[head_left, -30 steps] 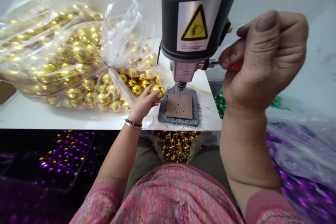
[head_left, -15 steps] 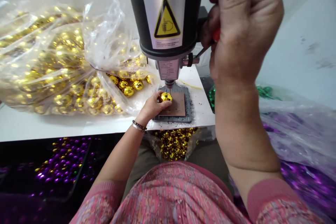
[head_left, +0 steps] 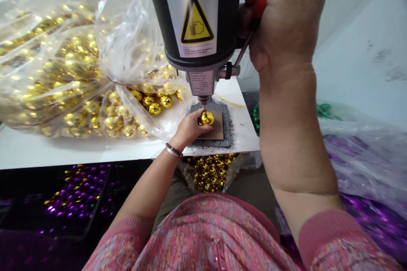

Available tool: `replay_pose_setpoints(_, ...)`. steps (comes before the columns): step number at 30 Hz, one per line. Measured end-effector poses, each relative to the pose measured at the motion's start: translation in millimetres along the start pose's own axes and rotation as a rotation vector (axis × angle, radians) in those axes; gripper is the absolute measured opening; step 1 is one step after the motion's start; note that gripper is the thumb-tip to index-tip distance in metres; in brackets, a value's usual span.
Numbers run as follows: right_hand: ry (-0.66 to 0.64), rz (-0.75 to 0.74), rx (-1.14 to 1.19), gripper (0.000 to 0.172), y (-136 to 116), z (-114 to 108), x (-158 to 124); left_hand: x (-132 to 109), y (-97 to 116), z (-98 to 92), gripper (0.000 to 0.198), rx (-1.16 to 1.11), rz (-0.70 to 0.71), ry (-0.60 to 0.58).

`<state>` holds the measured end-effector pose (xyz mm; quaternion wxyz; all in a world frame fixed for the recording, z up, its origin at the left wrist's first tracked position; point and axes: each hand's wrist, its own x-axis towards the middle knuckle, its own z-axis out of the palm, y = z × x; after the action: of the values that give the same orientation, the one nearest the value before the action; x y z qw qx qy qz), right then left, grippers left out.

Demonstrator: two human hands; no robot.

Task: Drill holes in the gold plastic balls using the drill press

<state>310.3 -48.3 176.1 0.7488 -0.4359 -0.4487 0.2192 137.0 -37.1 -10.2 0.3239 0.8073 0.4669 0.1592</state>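
My left hand (head_left: 188,129) is shut on a gold mirror-faceted ball (head_left: 207,118), holding it on the brown pad (head_left: 216,132) of the grey drill base (head_left: 226,123). The ball sits directly under the thin bit (head_left: 204,106) of a black bench drill press (head_left: 194,17), with the tip at or very near its top. High on the right of the drill, my right hand (head_left: 284,17) grips the red handle (head_left: 260,4) of a metal feed lever (head_left: 243,48). Its fingers hide most of that handle.
A large clear plastic bag of gold balls (head_left: 54,63) fills the white table's (head_left: 79,152) left side. Below its front edge are a black tray of purple and gold beads (head_left: 76,194) and a gold heap (head_left: 210,173). Purple and green balls in plastic lie at right (head_left: 365,165).
The gold ball has moved from beside the pad to under the bit. My right hand has swung the lever upward and left, and the view has shifted slightly.
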Motion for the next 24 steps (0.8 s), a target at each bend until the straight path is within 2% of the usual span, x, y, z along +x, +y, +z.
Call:
replay_pose_setpoints(3,-0.006,-0.019,0.019,0.023,-0.4,-1.2,-4.4,1.0,-3.7,3.1,0.075,-0.079,-0.039,-0.011)
replay_pose_setpoints(6,-0.028,-0.13,0.051,0.021,0.8,-6.6,-16.4,2.3,-8.8,8.2,0.076,-0.125,-0.043,0.005)
replay_pose_setpoints(9,-0.082,-0.296,0.071,0.017,3.7,-15.0,-39.0,2.9,-13.8,13.2,0.076,-0.136,-0.023,0.025)
replay_pose_setpoints(12,-0.111,-0.354,0.045,0.012,8.4,-21.6,-66.7,1.9,-15.2,15.0,0.075,-0.13,-0.013,0.032)
replay_pose_setpoints(17,0.013,-0.365,0.022,0.02,19.1,-20.1,-97.2,-1.2,-10.2,12.0,0.07,-0.108,-0.02,0.032)
replay_pose_setpoints(24,0.078,-0.418,-0.003,0.022,31.1,-17.4,-106.2,-3.3,-6.8,10.1,0.067,-0.094,-0.026,0.029)
